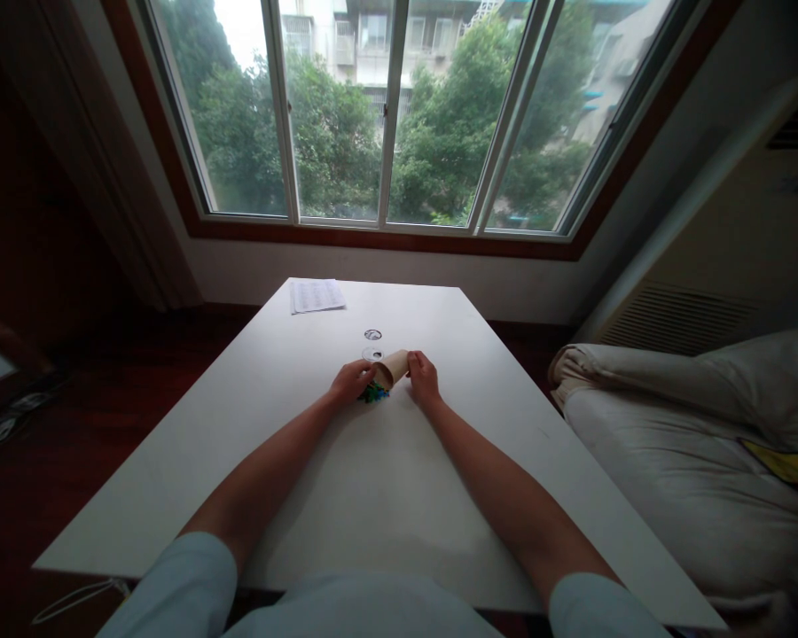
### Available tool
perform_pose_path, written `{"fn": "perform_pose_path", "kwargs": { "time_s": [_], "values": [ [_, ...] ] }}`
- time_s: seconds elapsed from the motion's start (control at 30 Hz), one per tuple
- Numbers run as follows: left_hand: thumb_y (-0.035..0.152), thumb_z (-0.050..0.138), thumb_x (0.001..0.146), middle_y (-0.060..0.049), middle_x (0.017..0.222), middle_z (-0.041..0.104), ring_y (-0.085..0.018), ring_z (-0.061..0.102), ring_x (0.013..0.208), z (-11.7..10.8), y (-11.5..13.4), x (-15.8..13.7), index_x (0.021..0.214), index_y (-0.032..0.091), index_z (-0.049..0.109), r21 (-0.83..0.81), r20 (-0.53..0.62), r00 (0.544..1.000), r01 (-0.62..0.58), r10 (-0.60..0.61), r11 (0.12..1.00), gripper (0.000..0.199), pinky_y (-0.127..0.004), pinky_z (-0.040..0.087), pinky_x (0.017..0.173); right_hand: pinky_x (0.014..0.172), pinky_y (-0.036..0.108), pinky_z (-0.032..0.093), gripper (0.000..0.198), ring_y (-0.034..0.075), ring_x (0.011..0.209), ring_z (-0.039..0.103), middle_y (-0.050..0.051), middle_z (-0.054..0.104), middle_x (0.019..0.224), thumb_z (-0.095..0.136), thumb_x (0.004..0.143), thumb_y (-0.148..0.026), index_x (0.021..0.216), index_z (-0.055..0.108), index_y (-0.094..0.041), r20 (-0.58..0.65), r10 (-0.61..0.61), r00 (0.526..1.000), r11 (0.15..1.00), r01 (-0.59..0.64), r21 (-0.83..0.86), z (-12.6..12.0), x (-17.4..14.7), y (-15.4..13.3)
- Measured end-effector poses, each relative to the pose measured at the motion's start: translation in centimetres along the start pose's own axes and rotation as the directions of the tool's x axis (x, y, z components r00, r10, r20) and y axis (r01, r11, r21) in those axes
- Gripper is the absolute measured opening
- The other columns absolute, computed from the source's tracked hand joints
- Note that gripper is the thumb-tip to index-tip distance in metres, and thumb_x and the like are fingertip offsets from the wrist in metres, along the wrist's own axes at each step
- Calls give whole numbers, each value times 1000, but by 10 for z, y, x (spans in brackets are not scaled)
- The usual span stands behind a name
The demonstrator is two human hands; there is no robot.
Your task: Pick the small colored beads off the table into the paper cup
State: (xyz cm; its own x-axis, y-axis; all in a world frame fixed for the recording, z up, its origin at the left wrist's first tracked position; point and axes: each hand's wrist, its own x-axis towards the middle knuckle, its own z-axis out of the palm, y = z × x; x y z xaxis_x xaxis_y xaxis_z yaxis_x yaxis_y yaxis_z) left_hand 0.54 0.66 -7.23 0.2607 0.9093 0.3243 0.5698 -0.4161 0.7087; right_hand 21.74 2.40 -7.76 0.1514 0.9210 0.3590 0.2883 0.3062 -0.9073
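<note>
A brown cardboard tube [396,365] lies tilted over the white table, its open mouth facing down and to the left. My right hand [424,376] is closed on the tube's far right end. At the open mouth, my left hand [352,379] has its fingers closed against the rim. A small heap of green and blue pieces [373,392] lies just below the mouth, by my left fingers; their exact shape is too small to make out. Beyond the tube are two round discs with dark markings, a nearer disc [372,354] and a farther disc [372,335].
Printed sheets of paper [316,296] lie at the far left corner of the white table [505,443]. A window [386,115] is beyond it. To the right stands a bed or sofa with pale bedding [638,425]. Cables [13,416] lie on the left.
</note>
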Motion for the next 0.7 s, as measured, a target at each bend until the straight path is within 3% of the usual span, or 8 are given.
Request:
{"fn": "perform_pose_path", "kwargs": {
  "time_s": [0.17,0.47,0.57,0.7],
  "values": [
    [42,49,92,1,68,58,-13,50,67,4,-8,6,75,16,63,-62,-144,988,39,-48,997,34,-24,35,60,61,28,44,54,18,63,56,1,63,70,37,92,-66,89,64,-20,26,-49,998,997,51,-60,0,-2,0],
    [47,46,91,2,64,54,-13,47,65,5,-9,6,69,18,57,-200,-261,960,52,-104,978,39,-24,34,61,63,27,46,49,18,69,58,2,62,73,38,97,-61,93,65,-20,85,-168,982,978,177,-107,-3,-8,-8],
    [50,46,92,1,66,58,-14,50,66,4,-12,7,71,17,60,-248,-310,941,60,-138,967,41,-24,36,61,67,29,50,44,19,77,61,5,67,89,43,97,-57,108,64,-20,97,-254,962,960,263,-96,-1,-11,-15],
    [52,45,91,-3,72,66,-16,57,68,4,-14,9,81,15,68,-356,-293,940,61,-174,933,44,-26,40,62,69,32,55,45,22,92,64,11,63,118,54,94,-49,130,56,-23,131,-402,906,905,415,-96,2,-17,-22]
  ]
}}
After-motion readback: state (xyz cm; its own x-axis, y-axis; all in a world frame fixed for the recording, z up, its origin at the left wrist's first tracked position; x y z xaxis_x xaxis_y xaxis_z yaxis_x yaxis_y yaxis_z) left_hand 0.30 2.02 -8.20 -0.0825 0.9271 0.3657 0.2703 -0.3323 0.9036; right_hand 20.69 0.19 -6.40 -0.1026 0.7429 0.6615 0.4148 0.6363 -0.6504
